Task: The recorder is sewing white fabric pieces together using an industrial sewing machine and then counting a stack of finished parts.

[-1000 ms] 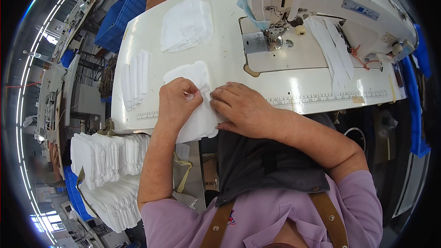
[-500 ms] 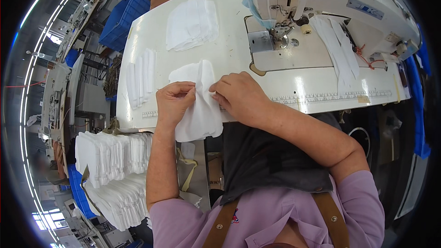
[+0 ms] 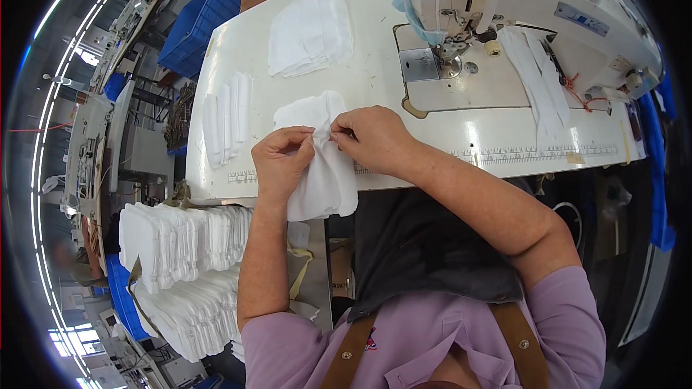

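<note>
A white fabric piece (image 3: pixel 324 187) lies partly on the sewing table and hangs over its front edge. My left hand (image 3: pixel 282 161) pinches it from the left, thumb against fingertips. From the right, my right hand (image 3: pixel 371 138) pinches the same cloth close by, and the fabric is gathered into a fold between the two hands. Beyond them lies a flat stack of white fabric pieces (image 3: pixel 310 34). Several narrow folded white strips (image 3: pixel 228 119) rest left of my left hand.
A sewing machine (image 3: pixel 447 7) stands at the back right, with long white strips (image 3: pixel 532 75) beside its needle area. A printed ruler (image 3: pixel 497 154) runs along the table's front edge. Bundles of white fabric pieces (image 3: pixel 180 245) sit at lower left. A blue crate (image 3: pixel 198 29) is beyond the table.
My right hand has closed in on the fold and now pinches the cloth nearer my left fingertips. The whole view has shifted slightly, with the table appearing further right.
</note>
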A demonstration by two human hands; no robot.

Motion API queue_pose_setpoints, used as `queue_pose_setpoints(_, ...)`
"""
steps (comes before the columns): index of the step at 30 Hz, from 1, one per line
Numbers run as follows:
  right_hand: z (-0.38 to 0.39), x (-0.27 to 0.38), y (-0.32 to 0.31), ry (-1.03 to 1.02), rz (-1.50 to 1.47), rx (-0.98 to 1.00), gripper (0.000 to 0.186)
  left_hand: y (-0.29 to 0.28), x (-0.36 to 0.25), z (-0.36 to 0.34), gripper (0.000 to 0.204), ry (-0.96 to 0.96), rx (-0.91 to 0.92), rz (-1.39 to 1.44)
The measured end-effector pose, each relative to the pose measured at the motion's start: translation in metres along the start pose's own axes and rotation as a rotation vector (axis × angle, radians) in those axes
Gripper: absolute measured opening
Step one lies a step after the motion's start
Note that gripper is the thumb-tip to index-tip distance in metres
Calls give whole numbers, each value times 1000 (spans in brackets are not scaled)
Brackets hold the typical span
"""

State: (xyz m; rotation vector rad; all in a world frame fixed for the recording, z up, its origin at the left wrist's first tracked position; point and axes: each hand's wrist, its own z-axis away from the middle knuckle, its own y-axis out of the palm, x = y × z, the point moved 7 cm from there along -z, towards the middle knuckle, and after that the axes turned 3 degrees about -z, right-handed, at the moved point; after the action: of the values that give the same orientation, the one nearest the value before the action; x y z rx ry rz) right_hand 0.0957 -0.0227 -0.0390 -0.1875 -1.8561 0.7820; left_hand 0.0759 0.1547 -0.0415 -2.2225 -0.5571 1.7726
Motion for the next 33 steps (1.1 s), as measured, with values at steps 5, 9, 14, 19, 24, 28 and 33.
queue_pose_setpoints(5, 0, 0, 1, -16, 17, 0, 19, -9, 3, 0, 10, -27, -32, 154)
queue_pose_setpoints(9, 2, 2, 2, -41, 91, -10, 15, -73, 46, -18, 18, -292, -310, 519)
queue_pose_setpoints(14, 3, 7, 2, -77, 115, -44, 14, -176, -28, -16, 30, 149, -597, 54)
queue_pose_setpoints(19, 8, -3, -4, -75, 98, -65, 13, -173, -145, -34, 30, 417, -444, -1233)
queue_pose_setpoints(24, 29, -7, -48, -10, -10, -173, 9, -60, -150, -21, 28, 29, -475, -295)
queue_pose_setpoints(28, 64, -22, -101, -59, 132, -253, 7, 66, -119, -3, 12, 282, 46, 149)
queue_pose_setpoints(33, 121, -60, -196, 42, 491, -474, 14, 166, -110, 42, 59, 520, 531, -398)
